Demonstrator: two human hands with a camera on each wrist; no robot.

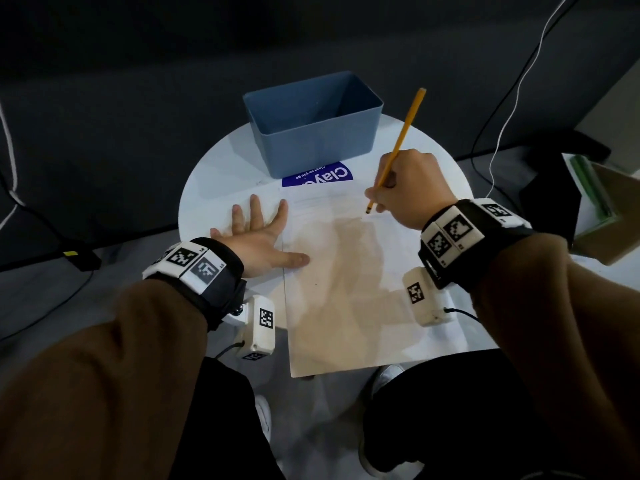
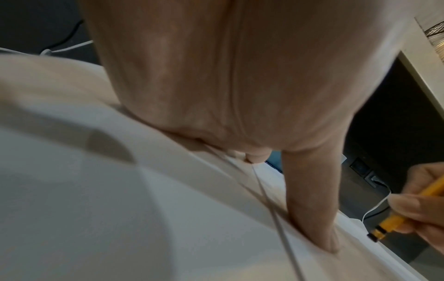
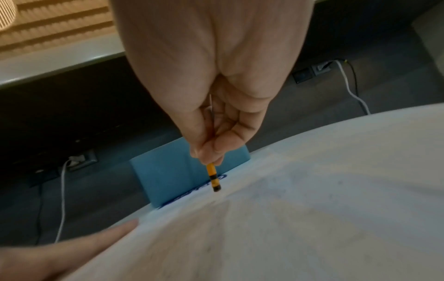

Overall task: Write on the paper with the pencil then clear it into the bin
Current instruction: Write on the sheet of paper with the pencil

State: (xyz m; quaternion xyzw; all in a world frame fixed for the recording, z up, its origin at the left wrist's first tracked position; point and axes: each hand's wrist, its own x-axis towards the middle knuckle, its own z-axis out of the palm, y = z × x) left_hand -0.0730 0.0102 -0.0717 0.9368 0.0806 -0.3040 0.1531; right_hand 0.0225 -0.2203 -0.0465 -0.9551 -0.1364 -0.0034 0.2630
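Fingers of the right hand [image 1: 410, 188] pinch the yellow pencil [image 1: 401, 140], its lower end touching the white paper [image 1: 346, 289]. Left hand [image 1: 258, 233] lies flat with fingers spread, thumb pressing the paper's left edge. Beyond the sheet, the blue bin [image 1: 311, 147] stands on the round white table [image 1: 214, 181].

1. A round white table [image 1: 207, 188] is seen on a grey floor [image 1: 45, 299].
2. A dark wall [image 1: 138, 46] is seen behind it.
3. Black and white cables [image 1: 512, 109] are draped down the wall to floor sockets [image 3: 81, 159].
4. Slatted wooden panelling [image 3: 60, 24] is shown in the right wrist view.
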